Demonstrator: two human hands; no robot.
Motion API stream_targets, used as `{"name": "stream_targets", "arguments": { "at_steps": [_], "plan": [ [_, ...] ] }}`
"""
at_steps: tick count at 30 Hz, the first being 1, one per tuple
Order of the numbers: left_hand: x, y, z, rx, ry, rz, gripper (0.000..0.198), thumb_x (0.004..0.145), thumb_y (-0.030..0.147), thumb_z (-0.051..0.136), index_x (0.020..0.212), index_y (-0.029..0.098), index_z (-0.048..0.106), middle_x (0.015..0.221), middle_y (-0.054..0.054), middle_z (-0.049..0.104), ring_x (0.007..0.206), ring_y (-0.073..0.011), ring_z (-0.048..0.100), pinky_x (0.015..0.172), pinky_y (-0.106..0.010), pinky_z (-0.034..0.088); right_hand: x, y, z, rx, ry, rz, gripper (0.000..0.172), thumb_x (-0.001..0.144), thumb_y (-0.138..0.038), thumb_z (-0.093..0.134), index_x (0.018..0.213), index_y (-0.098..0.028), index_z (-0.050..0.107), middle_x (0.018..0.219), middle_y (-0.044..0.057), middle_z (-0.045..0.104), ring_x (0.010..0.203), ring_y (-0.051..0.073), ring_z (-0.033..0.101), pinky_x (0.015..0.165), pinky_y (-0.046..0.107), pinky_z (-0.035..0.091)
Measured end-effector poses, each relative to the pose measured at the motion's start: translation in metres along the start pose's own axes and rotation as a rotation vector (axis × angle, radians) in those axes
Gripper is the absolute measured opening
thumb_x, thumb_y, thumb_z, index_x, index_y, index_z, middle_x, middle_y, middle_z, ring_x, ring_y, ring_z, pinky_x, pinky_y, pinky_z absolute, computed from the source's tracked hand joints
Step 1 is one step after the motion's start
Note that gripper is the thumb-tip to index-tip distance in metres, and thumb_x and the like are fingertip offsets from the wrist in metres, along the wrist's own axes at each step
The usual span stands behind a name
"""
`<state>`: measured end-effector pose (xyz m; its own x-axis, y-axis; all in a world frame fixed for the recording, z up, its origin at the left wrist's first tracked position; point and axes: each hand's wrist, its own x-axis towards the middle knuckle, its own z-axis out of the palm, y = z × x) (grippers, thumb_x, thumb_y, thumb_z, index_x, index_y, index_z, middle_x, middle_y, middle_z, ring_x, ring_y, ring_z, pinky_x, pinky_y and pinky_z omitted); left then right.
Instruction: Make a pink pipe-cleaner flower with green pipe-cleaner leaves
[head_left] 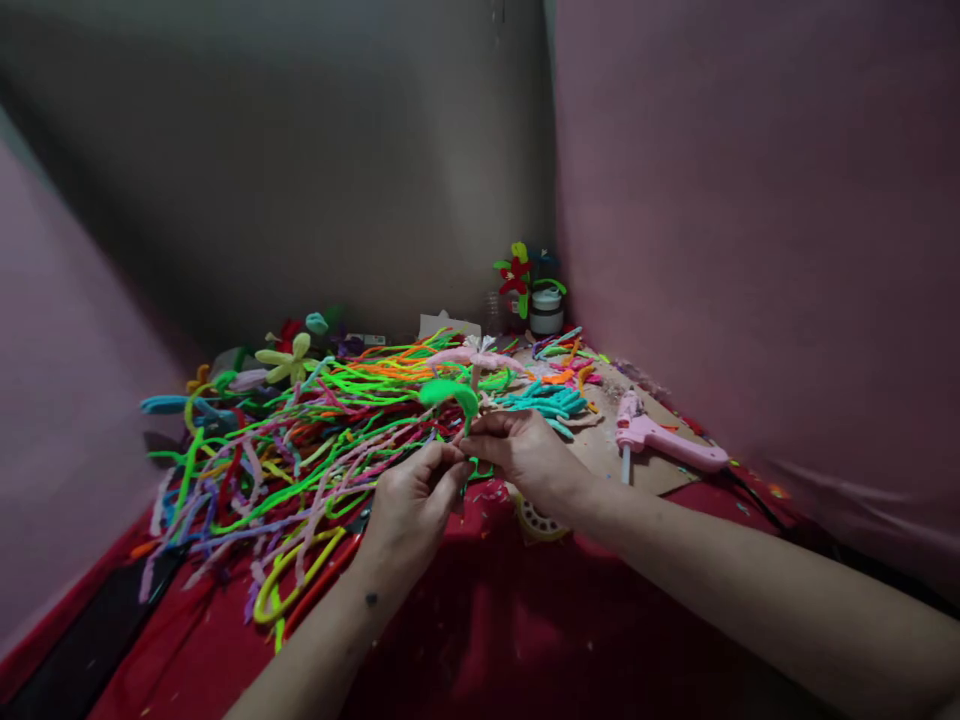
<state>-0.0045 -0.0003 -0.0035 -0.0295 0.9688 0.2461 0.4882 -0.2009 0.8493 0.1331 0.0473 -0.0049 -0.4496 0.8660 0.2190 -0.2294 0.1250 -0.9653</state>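
Between my two hands stands a pipe-cleaner flower [480, 357] with pale pink petals and whitish tips at its centre. A bright green pipe-cleaner leaf [450, 393] curves out to the left of its stem. My left hand [420, 495] pinches the stem from below, thumb against fingers. Just above it, my right hand [525, 455] closes its fingertips on the stem where the green leaf joins. The lower end of the stem is mostly hidden by my fingers.
Many coloured pipe cleaners [352, 400] lie heaped on the red cloth [480, 620]. A pink glue gun [667, 440] rests on cardboard at the right. Finished flowers [515, 275] stand at the back beside a white jar [547, 313]. A tape roll [541, 522] lies under my right wrist.
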Motion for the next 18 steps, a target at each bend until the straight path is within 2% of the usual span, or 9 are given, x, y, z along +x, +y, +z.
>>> {"name": "stream_targets", "arguments": {
  "at_steps": [2, 5, 7, 10, 13, 16, 18],
  "plan": [
    [0.008, 0.007, -0.011, -0.005, 0.015, 0.001, 0.013, 0.07, 0.027, 0.065, 0.07, 0.016, 0.059, 0.059, 0.003, 0.056, 0.052, -0.0087, 0.048, 0.047, -0.019, 0.037, 0.005, -0.002, 0.0, -0.036, 0.037, -0.011, 0.023, 0.072, -0.027, 0.061, 0.057, -0.015, 0.05, 0.05, -0.006, 0.041, 0.047, 0.005, 0.033, 0.046, 0.021, 0.028],
    [0.02, 0.018, -0.021, -0.195, 0.069, 0.074, 0.026, 0.065, 0.024, 0.071, 0.088, 0.019, 0.061, 0.071, 0.003, 0.063, 0.061, -0.0107, 0.056, 0.054, -0.02, 0.044, 0.007, -0.004, -0.001, -0.163, 0.007, -0.035, 0.018, 0.075, -0.02, 0.057, 0.059, -0.015, 0.052, 0.047, -0.006, 0.043, 0.044, 0.005, 0.035, 0.044, 0.02, 0.027],
    [0.025, 0.022, -0.02, -0.257, 0.094, 0.163, 0.033, 0.065, 0.022, 0.071, 0.097, 0.021, 0.063, 0.083, 0.001, 0.066, 0.075, -0.0143, 0.06, 0.068, -0.025, 0.049, 0.007, -0.003, 0.0, -0.201, -0.026, -0.046, 0.015, 0.077, -0.015, 0.054, 0.062, -0.015, 0.054, 0.046, -0.006, 0.044, 0.041, 0.005, 0.036, 0.042, 0.019, 0.027],
    [0.029, 0.021, -0.009, -0.221, 0.155, 0.278, 0.024, 0.064, 0.019, 0.071, 0.088, 0.021, 0.069, 0.094, -0.002, 0.066, 0.091, -0.0188, 0.059, 0.081, -0.029, 0.048, 0.006, 0.0, 0.003, -0.182, -0.068, -0.047, 0.017, 0.079, -0.009, 0.048, 0.066, -0.014, 0.058, 0.045, -0.006, 0.046, 0.037, 0.004, 0.037, 0.04, 0.018, 0.029],
    [0.03, 0.015, -0.002, -0.272, 0.16, 0.291, 0.013, 0.06, 0.019, 0.074, 0.073, 0.02, 0.072, 0.084, -0.002, 0.064, 0.083, -0.0185, 0.06, 0.074, -0.029, 0.051, 0.006, 0.004, 0.005, -0.083, -0.118, 0.006, 0.016, 0.077, -0.007, 0.048, 0.073, -0.014, 0.062, 0.047, -0.005, 0.051, 0.036, 0.005, 0.042, 0.038, 0.017, 0.034],
    [0.029, 0.008, -0.003, -0.357, 0.154, 0.297, 0.017, 0.058, 0.02, 0.075, 0.075, 0.022, 0.074, 0.081, -0.002, 0.061, 0.074, -0.0164, 0.06, 0.063, -0.026, 0.052, 0.006, 0.01, 0.005, 0.095, -0.205, 0.108, 0.009, 0.077, -0.019, 0.055, 0.076, -0.012, 0.061, 0.05, -0.003, 0.055, 0.034, 0.008, 0.047, 0.034, 0.019, 0.037],
    [0.028, 0.004, -0.006, -0.332, 0.148, 0.313, 0.021, 0.057, 0.02, 0.076, 0.077, 0.023, 0.075, 0.082, -0.002, 0.059, 0.072, -0.0154, 0.059, 0.058, -0.023, 0.051, 0.006, 0.015, 0.004, 0.199, -0.253, 0.126, 0.018, 0.075, -0.03, 0.06, 0.077, -0.012, 0.061, 0.05, -0.002, 0.057, 0.033, 0.009, 0.049, 0.033, 0.02, 0.039]
  ]
}}
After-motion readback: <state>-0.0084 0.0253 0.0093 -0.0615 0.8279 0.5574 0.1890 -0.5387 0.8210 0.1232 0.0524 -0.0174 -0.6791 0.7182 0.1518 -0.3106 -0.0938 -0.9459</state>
